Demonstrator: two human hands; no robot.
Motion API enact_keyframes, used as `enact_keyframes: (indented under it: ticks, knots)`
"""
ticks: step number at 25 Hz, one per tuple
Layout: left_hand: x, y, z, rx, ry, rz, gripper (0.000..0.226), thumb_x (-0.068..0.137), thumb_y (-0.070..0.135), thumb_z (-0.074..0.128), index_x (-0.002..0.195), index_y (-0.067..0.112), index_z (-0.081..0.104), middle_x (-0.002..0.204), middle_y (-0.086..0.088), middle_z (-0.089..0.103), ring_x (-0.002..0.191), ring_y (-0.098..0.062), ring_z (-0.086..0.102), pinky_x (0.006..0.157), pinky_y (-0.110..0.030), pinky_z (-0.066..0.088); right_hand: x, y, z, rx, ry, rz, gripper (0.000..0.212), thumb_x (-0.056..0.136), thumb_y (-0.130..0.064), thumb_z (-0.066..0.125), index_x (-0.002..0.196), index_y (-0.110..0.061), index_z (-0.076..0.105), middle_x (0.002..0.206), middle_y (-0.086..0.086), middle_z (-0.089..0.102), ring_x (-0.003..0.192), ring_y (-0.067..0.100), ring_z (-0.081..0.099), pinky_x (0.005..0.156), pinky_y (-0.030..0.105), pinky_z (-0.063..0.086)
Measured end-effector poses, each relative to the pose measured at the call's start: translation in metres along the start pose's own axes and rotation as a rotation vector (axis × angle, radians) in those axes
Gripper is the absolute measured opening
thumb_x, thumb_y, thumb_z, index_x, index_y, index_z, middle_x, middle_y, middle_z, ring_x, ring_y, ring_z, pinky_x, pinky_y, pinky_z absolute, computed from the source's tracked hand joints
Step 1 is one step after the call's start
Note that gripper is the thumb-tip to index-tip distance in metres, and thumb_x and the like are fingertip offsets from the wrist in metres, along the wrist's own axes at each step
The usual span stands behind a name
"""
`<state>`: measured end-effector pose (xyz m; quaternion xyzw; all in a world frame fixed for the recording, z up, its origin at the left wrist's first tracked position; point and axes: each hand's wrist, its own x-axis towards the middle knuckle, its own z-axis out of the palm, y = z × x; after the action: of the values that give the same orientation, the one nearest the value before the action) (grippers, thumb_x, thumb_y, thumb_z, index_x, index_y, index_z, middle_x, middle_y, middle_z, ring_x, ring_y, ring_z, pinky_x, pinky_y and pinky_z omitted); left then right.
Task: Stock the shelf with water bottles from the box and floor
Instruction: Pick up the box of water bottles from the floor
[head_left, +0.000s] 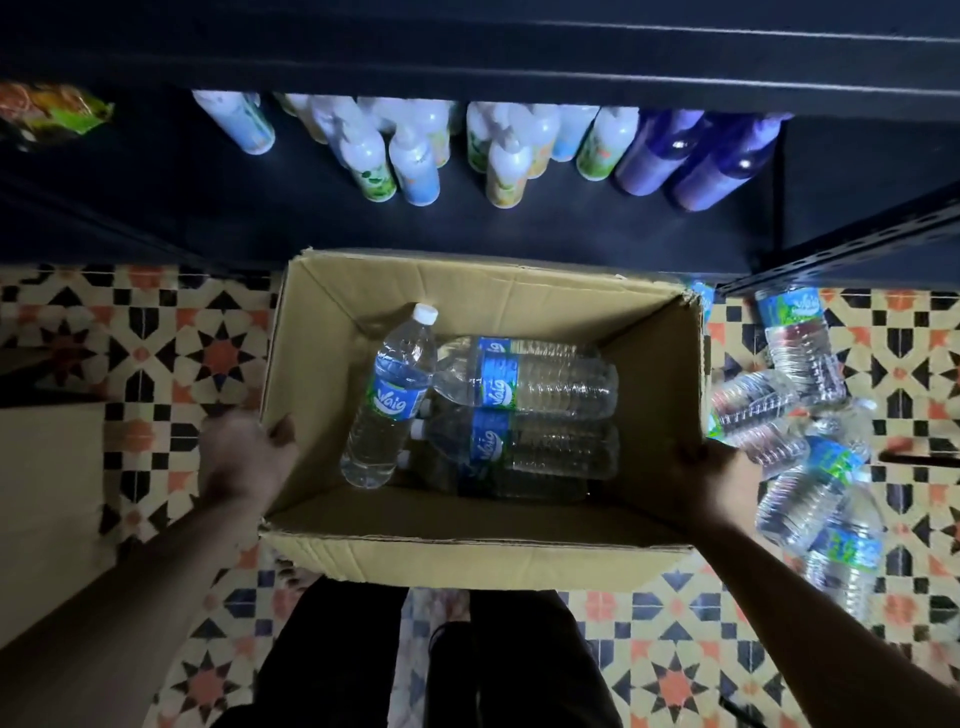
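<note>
Both hands' grip, left hand (244, 452) and right hand (714, 480), clasping box (467, 553) of water bottles (519, 410).

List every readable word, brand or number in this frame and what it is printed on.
"Vaig": blue label of the tilted water bottle in the cardboard box.
"Vaig": label of the bottle lying on top in the box.
"Vaig", partly blurred: label of a floor bottle.
Labels on the shelf bottles: too blurred to read.

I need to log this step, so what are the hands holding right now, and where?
Both hands grip the open brown cardboard box: left hand on its left wall, right hand on its right wall. Neither holds a bottle.
</note>
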<state>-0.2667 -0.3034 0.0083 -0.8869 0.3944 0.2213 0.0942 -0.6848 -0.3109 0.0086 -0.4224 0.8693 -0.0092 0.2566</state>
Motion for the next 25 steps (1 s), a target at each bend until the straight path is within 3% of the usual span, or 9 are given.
enact_keyframes:
  ticks: [6, 14, 18, 25]
  knots:
    - [0.0, -0.004, 0.009, -0.028, 0.054, 0.061, 0.044, 0.091, 0.032, 0.065, 0.069, -0.006, 0.064, 0.068, -0.024, 0.064, 0.073, -0.038, 0.065, 0.068, -0.04, 0.053, 0.008, 0.001, 0.006, 0.004, 0.012, -0.032, 0.034, 0.089, -0.017, 0.067, 0.074, 0.013, 0.064, 0.074, 0.038, 0.062, 0.072, 0.048, 0.063, 0.06, 0.035, 0.035]
    - [0.013, 0.006, 0.013, -0.069, 0.11, 0.075, 0.045, 0.093, 0.035, 0.06, 0.078, -0.007, 0.065, 0.074, -0.025, 0.065, 0.075, -0.039, 0.065, 0.066, -0.041, 0.053, 0.026, -0.011, 0.011, -0.012, 0.054, -0.085, 0.034, 0.091, -0.02, 0.064, 0.079, 0.013, 0.066, 0.078, 0.037, 0.064, 0.075, 0.048, 0.064, 0.065, 0.044, 0.048]
    - [0.021, 0.011, 0.019, -0.068, 0.101, 0.0, 0.05, 0.095, 0.045, 0.056, 0.093, -0.004, 0.062, 0.092, -0.029, 0.062, 0.087, -0.041, 0.062, 0.072, -0.047, 0.056, 0.03, -0.014, 0.014, -0.006, 0.108, -0.141, 0.033, 0.089, -0.017, 0.067, 0.077, 0.015, 0.065, 0.076, 0.038, 0.064, 0.073, 0.051, 0.064, 0.066, 0.047, 0.048]
    - [0.028, 0.018, 0.022, 0.026, 0.081, 0.09, 0.051, 0.099, 0.045, 0.045, 0.09, -0.003, 0.059, 0.087, -0.026, 0.062, 0.087, -0.038, 0.062, 0.078, -0.049, 0.055, 0.046, -0.021, 0.013, -0.026, 0.071, -0.158, 0.035, 0.092, -0.02, 0.063, 0.086, 0.013, 0.067, 0.084, 0.036, 0.067, 0.08, 0.048, 0.065, 0.072, 0.047, 0.049]
